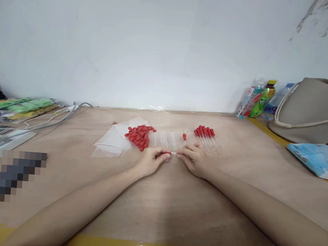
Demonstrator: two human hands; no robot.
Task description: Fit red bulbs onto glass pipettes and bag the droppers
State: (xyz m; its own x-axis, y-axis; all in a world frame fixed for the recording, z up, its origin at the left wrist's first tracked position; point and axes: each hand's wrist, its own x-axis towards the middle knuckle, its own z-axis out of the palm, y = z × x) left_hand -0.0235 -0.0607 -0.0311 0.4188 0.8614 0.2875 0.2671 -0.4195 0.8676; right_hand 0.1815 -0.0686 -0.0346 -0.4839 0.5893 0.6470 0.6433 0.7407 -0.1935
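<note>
My left hand (152,160) pinches a small red rubber bulb (167,153) at the middle of the brown table. My right hand (193,158) pinches a thin clear glass tube (175,153) whose end meets the bulb. Just behind the hands lie a heap of loose red bulbs (138,135), a row of bare clear tubes (165,139) with a single red bulb (184,136) on it, and a group of tubes fitted with red bulbs (205,134).
Clear zip bags (111,141) lie left of the bulb heap. Green trays (20,106) and grey cables (59,116) sit at the far left. Bottles (261,98), a beige bag (312,110) and a blue packet (317,158) stand at the right.
</note>
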